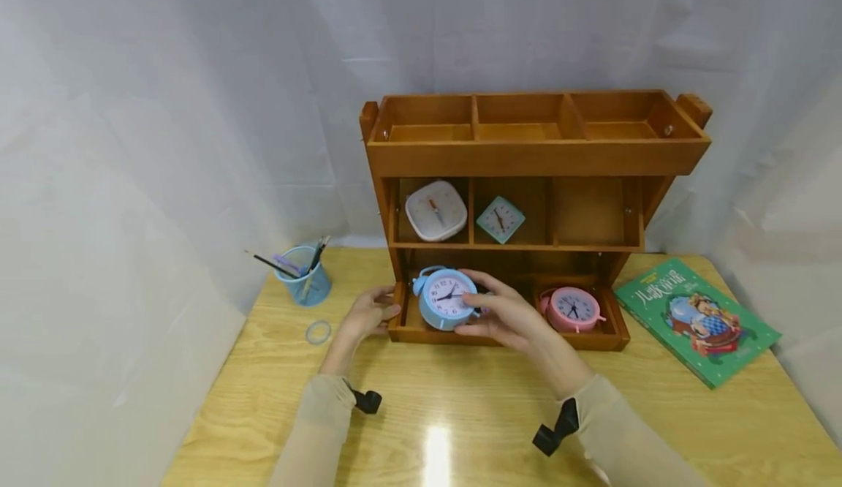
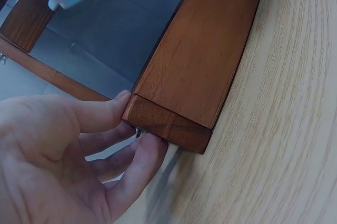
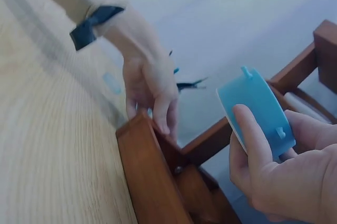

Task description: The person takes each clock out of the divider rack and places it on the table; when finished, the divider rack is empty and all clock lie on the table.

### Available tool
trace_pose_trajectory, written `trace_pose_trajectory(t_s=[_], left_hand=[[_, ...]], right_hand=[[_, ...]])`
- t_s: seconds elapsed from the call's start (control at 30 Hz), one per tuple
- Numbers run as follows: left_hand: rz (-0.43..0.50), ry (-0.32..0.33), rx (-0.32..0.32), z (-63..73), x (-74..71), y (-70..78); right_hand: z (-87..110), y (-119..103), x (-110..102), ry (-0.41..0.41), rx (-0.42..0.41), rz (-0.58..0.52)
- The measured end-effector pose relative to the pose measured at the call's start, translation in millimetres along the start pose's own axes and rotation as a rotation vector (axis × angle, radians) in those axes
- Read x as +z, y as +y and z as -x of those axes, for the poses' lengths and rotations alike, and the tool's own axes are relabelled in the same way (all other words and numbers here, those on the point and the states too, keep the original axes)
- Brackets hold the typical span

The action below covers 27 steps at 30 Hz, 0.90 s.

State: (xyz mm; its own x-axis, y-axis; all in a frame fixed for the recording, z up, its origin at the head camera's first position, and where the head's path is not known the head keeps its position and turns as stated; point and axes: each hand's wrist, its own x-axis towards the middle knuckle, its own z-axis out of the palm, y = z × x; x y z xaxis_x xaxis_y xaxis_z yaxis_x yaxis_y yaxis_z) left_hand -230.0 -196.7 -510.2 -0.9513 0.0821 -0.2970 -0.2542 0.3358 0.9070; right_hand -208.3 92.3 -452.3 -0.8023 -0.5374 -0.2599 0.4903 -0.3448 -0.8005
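Observation:
In the head view a light blue alarm clock (image 1: 449, 298) with a white dial is tilted above the bottom left compartment. My right hand (image 1: 503, 311) grips it from the right, thumb and fingers around the casing; the right wrist view shows the clock's blue rim and small feet (image 3: 247, 71) turned outward. My left hand (image 1: 370, 314) pinches the lower left corner of the wooden shelf (image 1: 509, 337). Up close in the left wrist view, its thumb (image 2: 102, 113) lies against the shelf's end block. A pink alarm clock (image 1: 574, 308) sits in the bottom right compartment.
On the middle tier stand a white clock (image 1: 436, 211) and a mint-green diamond-set clock (image 1: 501, 219). A blue mesh pen cup (image 1: 310, 287) and a clear ring (image 1: 319, 333) are on the table (image 1: 395, 414) at left. At right lies a green book (image 1: 699, 320), beside the shelf.

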Motion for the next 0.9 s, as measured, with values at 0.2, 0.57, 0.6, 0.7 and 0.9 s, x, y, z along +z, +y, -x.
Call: trace_pose_trajectory(t_s=[0.2,0.57,0.6,0.7,0.9], left_hand=[[-0.008,-0.004,-0.012,-1.9,-1.5,0.0],[0.072,-0.050,-0.072,-4.7,-11.6,0.9],[0.078,-0.052,-0.078,-5.0,-11.9,1.9],[0.077,-0.066,-0.087,-6.5,-13.1,5.0],[0.056,-0.082,-0.084,-7.7,-13.7,7.0]], right_hand=[[16.8,-2,2,-0.051,0.020,-0.037],[36.9,12,-2,-0.203,0.074,0.024],[37.7,14,-2,-0.213,0.082,0.025],[39.0,22,-1,-0.241,0.108,0.049],[36.1,47,0,-0.272,0.153,0.100]])
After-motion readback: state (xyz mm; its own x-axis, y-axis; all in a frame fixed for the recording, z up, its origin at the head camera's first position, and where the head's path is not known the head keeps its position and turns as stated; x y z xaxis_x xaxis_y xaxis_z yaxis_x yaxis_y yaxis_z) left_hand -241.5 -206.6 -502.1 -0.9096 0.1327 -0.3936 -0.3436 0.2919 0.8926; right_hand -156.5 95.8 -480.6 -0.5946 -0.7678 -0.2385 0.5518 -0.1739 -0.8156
